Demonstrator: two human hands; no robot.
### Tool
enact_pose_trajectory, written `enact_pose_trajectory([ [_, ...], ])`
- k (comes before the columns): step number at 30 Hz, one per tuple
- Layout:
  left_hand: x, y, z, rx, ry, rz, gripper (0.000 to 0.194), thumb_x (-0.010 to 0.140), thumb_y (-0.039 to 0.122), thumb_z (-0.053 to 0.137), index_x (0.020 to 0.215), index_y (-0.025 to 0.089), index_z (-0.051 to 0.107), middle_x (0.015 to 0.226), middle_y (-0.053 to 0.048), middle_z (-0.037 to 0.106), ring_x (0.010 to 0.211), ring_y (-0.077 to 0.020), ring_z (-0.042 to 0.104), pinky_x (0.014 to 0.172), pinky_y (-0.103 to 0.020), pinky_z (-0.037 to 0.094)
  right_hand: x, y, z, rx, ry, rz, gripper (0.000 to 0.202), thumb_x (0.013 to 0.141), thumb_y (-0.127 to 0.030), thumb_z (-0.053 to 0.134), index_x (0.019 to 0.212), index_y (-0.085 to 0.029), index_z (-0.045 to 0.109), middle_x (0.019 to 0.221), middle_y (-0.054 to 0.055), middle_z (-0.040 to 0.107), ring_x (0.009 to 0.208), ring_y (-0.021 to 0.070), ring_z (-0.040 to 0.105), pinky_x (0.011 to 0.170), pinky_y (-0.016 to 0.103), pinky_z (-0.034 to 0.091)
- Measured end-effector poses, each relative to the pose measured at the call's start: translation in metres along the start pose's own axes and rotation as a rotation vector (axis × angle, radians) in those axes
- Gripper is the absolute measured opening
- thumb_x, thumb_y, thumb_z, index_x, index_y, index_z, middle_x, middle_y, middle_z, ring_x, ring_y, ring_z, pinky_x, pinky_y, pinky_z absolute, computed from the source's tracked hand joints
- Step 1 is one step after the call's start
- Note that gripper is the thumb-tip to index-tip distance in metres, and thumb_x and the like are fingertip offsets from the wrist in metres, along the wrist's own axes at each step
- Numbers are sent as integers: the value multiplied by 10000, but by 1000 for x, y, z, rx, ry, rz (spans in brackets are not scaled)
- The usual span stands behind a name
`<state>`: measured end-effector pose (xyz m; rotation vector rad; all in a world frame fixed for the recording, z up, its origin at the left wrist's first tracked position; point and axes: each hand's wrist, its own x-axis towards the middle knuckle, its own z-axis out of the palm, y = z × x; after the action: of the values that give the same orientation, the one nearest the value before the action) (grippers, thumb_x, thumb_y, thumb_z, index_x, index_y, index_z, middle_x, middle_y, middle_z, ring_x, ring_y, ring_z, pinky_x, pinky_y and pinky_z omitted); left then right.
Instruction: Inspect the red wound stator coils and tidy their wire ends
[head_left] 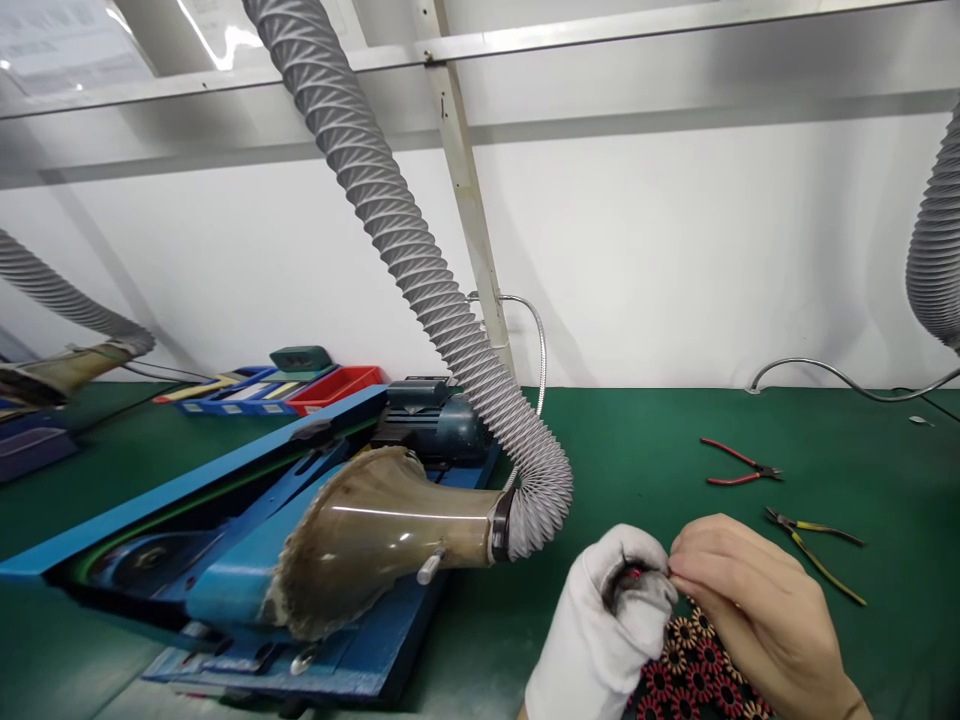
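My left hand (pixel 611 610), in a white glove with darkened fingertips, is curled closed around a small part. Only a spot of red shows inside the curled fingers, so its kind is hidden. Bare and pinched together, my right hand (pixel 757 610) meets the gloved fingertips. Whatever its fingertips grip is too small to make out. Under both hands, at the bottom edge, lie several round toothed parts (pixel 699 682), some red and some copper-coloured, set on a dark base. The hands cover part of them.
Red-handled pliers (pixel 742 470) and yellow-handled pliers (pixel 817 545) lie on the green bench top (pixel 615 440). At left stands a blue belt machine (pixel 405 620) with a brownish suction hood (pixel 390 530) on a grey flexible hose (pixel 405 240). Red bin (pixel 337 388) and blue bins (pixel 247 392) sit behind.
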<state>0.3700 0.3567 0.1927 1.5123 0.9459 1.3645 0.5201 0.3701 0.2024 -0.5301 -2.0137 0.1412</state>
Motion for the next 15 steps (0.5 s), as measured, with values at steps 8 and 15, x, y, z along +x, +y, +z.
enact_pose_trajectory([
  [8,-3,1,-1,847,244,650,186,776,73,474,652,198,533,559,10,494,497,-123,466,481,-228,389,-5,-11,7,786,-68,911,445,1004,-458,428,631,-215,410,504,-77,337,417,97,334,437,238,297],
  [15,-2,-7,-4,323,152,280,121,713,98,465,698,200,528,602,21,511,523,-107,475,494,-211,402,-9,-4,6,319,159,505,112,918,-185,633,902,-282,687,770,-29,677,738,137,613,693,212,460],
])
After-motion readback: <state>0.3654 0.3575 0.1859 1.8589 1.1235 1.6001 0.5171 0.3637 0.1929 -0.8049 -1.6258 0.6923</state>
